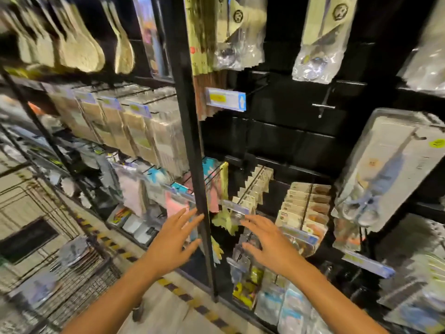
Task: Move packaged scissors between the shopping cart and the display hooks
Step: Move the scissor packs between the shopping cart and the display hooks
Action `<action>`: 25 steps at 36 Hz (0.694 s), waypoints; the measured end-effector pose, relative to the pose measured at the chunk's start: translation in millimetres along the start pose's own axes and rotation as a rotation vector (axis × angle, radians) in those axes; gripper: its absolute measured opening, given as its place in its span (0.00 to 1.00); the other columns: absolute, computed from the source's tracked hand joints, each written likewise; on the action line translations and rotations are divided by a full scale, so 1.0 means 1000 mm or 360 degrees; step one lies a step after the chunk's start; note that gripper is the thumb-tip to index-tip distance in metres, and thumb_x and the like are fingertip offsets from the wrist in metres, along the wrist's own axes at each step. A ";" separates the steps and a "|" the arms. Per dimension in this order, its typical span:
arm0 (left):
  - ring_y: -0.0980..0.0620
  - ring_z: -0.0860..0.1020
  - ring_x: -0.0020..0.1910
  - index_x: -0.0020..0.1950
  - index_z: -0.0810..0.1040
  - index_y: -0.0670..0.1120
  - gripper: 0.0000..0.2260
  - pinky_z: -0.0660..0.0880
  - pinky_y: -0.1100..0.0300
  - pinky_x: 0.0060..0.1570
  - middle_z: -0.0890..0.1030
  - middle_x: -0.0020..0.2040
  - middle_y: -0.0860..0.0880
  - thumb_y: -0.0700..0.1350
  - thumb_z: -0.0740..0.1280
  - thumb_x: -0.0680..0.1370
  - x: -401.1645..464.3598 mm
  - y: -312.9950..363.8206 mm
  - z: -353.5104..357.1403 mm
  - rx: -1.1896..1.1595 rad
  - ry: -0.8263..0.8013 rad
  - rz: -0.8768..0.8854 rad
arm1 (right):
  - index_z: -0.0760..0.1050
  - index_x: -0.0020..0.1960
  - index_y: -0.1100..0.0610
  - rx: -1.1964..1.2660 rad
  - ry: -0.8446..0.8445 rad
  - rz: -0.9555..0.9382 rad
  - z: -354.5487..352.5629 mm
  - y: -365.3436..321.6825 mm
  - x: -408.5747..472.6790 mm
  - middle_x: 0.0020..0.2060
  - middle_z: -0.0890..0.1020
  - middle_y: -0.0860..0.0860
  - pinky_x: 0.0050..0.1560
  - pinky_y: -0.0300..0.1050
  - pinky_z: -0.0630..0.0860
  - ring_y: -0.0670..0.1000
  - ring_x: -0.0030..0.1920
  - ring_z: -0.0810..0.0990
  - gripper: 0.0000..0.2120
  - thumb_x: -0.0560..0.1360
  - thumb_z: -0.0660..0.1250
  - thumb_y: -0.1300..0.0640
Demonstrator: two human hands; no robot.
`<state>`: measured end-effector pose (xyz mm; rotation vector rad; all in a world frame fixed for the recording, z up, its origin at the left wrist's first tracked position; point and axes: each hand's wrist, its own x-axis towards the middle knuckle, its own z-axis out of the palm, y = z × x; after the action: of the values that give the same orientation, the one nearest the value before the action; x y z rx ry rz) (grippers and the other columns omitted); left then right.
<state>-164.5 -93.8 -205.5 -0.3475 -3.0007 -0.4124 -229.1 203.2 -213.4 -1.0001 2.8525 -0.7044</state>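
Both hands, left hand (177, 239) and right hand (269, 242), are reaching empty and spread toward the hooks (237, 210), risking knocking neighbouring packs (250, 186) loose.

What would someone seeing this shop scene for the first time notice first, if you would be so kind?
Two bare hands reach forward at the bottom centre, the left hand and right hand, both open and empty, either side of a black upright shelf post. At the right edge hangs a clear plastic pack of blue-handled scissors. A dark wire shopping cart holding more packs sits at the lower left.
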 end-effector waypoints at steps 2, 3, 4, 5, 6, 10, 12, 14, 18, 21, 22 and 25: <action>0.50 0.48 0.81 0.81 0.57 0.56 0.31 0.46 0.53 0.79 0.53 0.81 0.55 0.66 0.48 0.80 -0.018 -0.022 -0.001 0.0031 -0.0002 -0.0044 | 0.59 0.80 0.47 -0.0051 -0.0065 -0.0032 0.010 -0.019 0.016 0.78 0.61 0.45 0.76 0.41 0.49 0.49 0.78 0.55 0.29 0.81 0.62 0.43; 0.50 0.49 0.81 0.81 0.57 0.56 0.30 0.45 0.54 0.78 0.53 0.81 0.55 0.66 0.48 0.80 -0.027 -0.033 -0.001 0.0041 -0.0005 -0.0078 | 0.59 0.80 0.48 -0.0067 -0.0093 -0.0054 0.015 -0.028 0.024 0.78 0.61 0.46 0.75 0.40 0.49 0.50 0.78 0.56 0.29 0.81 0.62 0.44; 0.49 0.49 0.81 0.81 0.58 0.56 0.30 0.46 0.53 0.78 0.54 0.81 0.55 0.66 0.49 0.80 -0.035 -0.046 0.001 0.0051 -0.0030 -0.0127 | 0.60 0.79 0.49 -0.0080 -0.0113 -0.0083 0.021 -0.038 0.032 0.77 0.62 0.47 0.76 0.40 0.50 0.50 0.78 0.57 0.29 0.82 0.62 0.44; 0.48 0.49 0.81 0.81 0.58 0.56 0.30 0.47 0.50 0.79 0.54 0.81 0.55 0.67 0.48 0.80 -0.043 -0.060 0.003 0.0066 -0.0067 -0.0176 | 0.60 0.79 0.49 -0.0090 -0.0146 -0.0104 0.029 -0.045 0.040 0.77 0.63 0.47 0.76 0.40 0.51 0.50 0.77 0.58 0.28 0.82 0.62 0.45; 0.47 0.50 0.81 0.81 0.58 0.57 0.31 0.49 0.47 0.79 0.55 0.81 0.55 0.68 0.47 0.80 -0.051 -0.075 0.006 0.0078 -0.0105 -0.0223 | 0.60 0.79 0.49 -0.0101 -0.0187 -0.0118 0.037 -0.054 0.048 0.76 0.64 0.47 0.76 0.42 0.52 0.50 0.77 0.59 0.28 0.82 0.62 0.44; 0.49 0.49 0.81 0.80 0.56 0.58 0.37 0.49 0.48 0.79 0.54 0.81 0.57 0.73 0.38 0.76 -0.086 -0.127 0.006 0.0042 -0.0145 -0.0385 | 0.59 0.79 0.49 -0.0160 -0.0357 -0.0171 0.076 -0.085 0.082 0.77 0.62 0.46 0.78 0.45 0.54 0.50 0.78 0.57 0.30 0.81 0.60 0.40; 0.48 0.54 0.80 0.80 0.60 0.56 0.35 0.49 0.51 0.78 0.58 0.80 0.54 0.72 0.42 0.78 -0.108 -0.149 0.005 -0.0005 -0.0064 -0.0462 | 0.59 0.80 0.49 -0.0173 -0.0423 -0.0201 0.094 -0.102 0.100 0.78 0.60 0.46 0.78 0.45 0.53 0.50 0.79 0.56 0.31 0.81 0.60 0.39; 0.44 0.59 0.79 0.80 0.61 0.55 0.31 0.54 0.48 0.78 0.62 0.80 0.51 0.66 0.50 0.79 -0.131 -0.173 0.006 -0.0036 -0.0102 -0.0569 | 0.59 0.79 0.49 -0.0184 -0.0501 -0.0228 0.110 -0.122 0.117 0.79 0.60 0.46 0.78 0.45 0.52 0.50 0.79 0.56 0.31 0.81 0.61 0.40; 0.45 0.58 0.79 0.80 0.60 0.54 0.31 0.52 0.48 0.77 0.60 0.80 0.52 0.64 0.52 0.79 -0.175 -0.214 0.001 -0.0063 -0.0121 -0.0770 | 0.60 0.79 0.49 -0.0143 -0.0622 -0.0294 0.133 -0.170 0.147 0.78 0.62 0.47 0.78 0.48 0.58 0.51 0.78 0.58 0.29 0.81 0.63 0.43; 0.46 0.50 0.81 0.81 0.57 0.55 0.37 0.48 0.48 0.78 0.54 0.82 0.53 0.68 0.44 0.75 -0.205 -0.233 -0.006 -0.0133 -0.0097 -0.0918 | 0.59 0.79 0.46 -0.0085 -0.0707 -0.0344 0.152 -0.198 0.166 0.77 0.63 0.46 0.77 0.49 0.61 0.51 0.77 0.60 0.29 0.81 0.64 0.43; 0.46 0.49 0.81 0.81 0.55 0.57 0.38 0.49 0.47 0.78 0.53 0.82 0.54 0.70 0.42 0.73 -0.215 -0.240 -0.006 -0.0164 -0.0119 -0.0988 | 0.59 0.79 0.46 -0.0087 -0.0728 -0.0380 0.160 -0.205 0.172 0.77 0.63 0.46 0.76 0.48 0.61 0.50 0.77 0.60 0.29 0.81 0.63 0.43; 0.46 0.51 0.81 0.81 0.54 0.60 0.38 0.53 0.45 0.78 0.54 0.82 0.53 0.73 0.37 0.74 -0.247 -0.267 0.003 -0.0070 -0.0145 -0.1125 | 0.58 0.79 0.46 -0.0107 -0.0771 -0.0471 0.183 -0.225 0.191 0.77 0.63 0.46 0.74 0.42 0.59 0.49 0.77 0.60 0.29 0.81 0.62 0.43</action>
<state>12.0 -395.4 -306.6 0.7348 -3.1140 -0.5147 -215.6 -140.3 -259.7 -1.3972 2.3490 -0.3174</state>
